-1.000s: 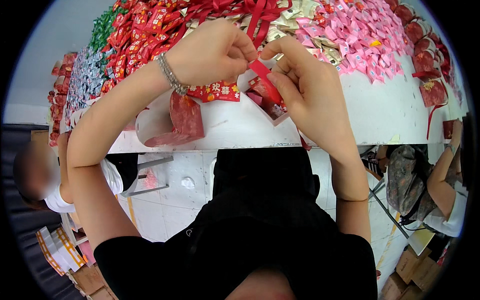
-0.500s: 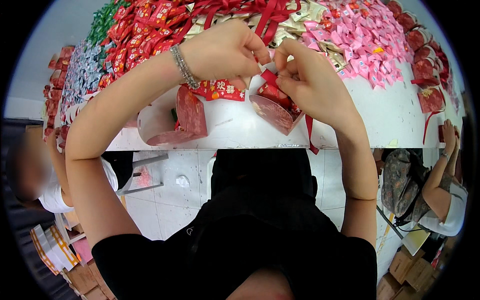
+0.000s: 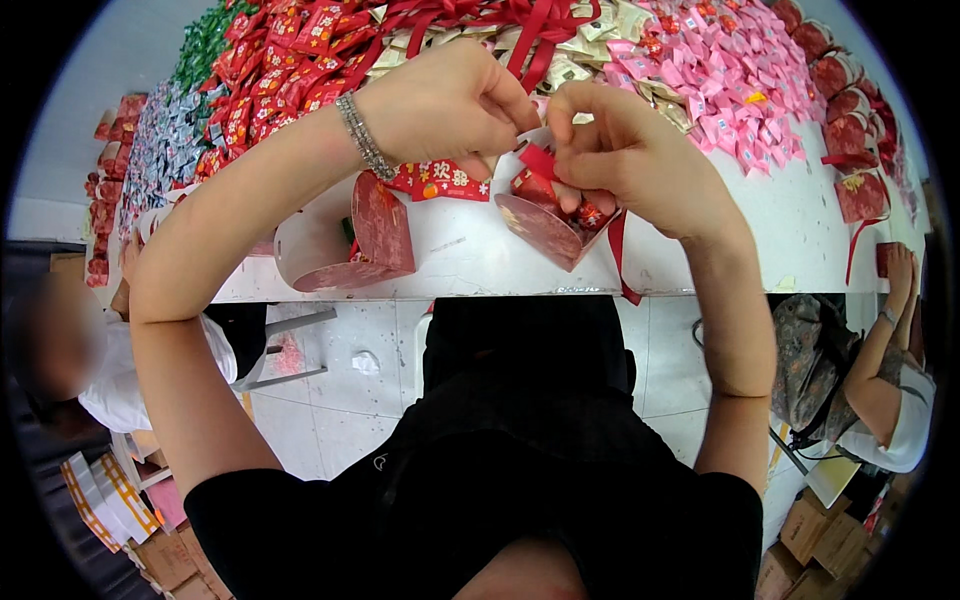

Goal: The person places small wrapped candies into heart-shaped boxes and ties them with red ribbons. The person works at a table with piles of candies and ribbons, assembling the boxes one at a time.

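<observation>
My left hand (image 3: 450, 105), with a silver bracelet on the wrist, and my right hand (image 3: 620, 150) meet above a small red patterned gift box (image 3: 545, 230) filled with wrapped sweets. Both hands pinch a red ribbon (image 3: 538, 160) at the box's top; its loose end (image 3: 617, 250) hangs down past the table edge. A second red gift box (image 3: 350, 240), open with a white inside, lies on its side on the white table (image 3: 780, 240) to the left. A flat red sweet packet (image 3: 440, 180) lies under my left hand.
Heaps of wrapped sweets cover the far table: red ones (image 3: 290, 70), pink ones (image 3: 730, 70), green ones (image 3: 205, 45) and silver ones (image 3: 160, 140). Finished red boxes (image 3: 850, 130) line the right. A person sits at left (image 3: 120, 370), another at right (image 3: 890, 380). Cardboard boxes (image 3: 800, 530) stand on the floor.
My hands have drawn closer together over the sweet-filled box, and the ribbon once stretched between them is now bunched at its top. The box has stayed in place.
</observation>
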Tool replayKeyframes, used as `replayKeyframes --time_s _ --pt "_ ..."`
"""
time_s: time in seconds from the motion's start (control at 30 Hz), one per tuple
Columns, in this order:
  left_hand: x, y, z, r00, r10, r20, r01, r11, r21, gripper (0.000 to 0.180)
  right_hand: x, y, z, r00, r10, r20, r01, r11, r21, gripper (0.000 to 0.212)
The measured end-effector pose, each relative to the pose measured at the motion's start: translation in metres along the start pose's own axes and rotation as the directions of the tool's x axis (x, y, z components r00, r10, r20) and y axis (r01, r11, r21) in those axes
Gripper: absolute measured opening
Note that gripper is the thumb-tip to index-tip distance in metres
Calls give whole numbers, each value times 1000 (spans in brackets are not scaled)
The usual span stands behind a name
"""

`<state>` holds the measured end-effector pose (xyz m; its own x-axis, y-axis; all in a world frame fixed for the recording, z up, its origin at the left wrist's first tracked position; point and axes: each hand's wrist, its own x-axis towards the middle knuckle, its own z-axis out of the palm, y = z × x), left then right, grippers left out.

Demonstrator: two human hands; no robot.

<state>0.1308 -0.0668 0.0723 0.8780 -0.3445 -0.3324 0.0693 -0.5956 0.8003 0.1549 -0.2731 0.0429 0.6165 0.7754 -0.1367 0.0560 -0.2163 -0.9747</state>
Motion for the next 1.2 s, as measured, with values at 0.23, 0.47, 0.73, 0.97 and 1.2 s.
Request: replayKeyframes --time_s 0.23,0.47,0.73,0.97,1.2 --pt "-5 9 8 1000 19 2 -19 993 114 24 -9 -22 -3 993 116 -11 -117 984 -134 29" --pt "-3 14 13 1000 -6 26 4 996 85 28 -4 -33 -4 941 337 21 -337 941 -23 59" --pt "-2 14 13 999 -6 34 2 992 124 27 5 -25 -17 943 330 33 -331 944 13 65" --pt "-2 14 14 1000 -8 30 5 995 102 27 5 -31 -9 905 411 106 -421 903 92 69" --pt "-2 13 14 999 1 48 -7 993 115 26 6 -33 -8 902 417 108 -430 890 154 67"
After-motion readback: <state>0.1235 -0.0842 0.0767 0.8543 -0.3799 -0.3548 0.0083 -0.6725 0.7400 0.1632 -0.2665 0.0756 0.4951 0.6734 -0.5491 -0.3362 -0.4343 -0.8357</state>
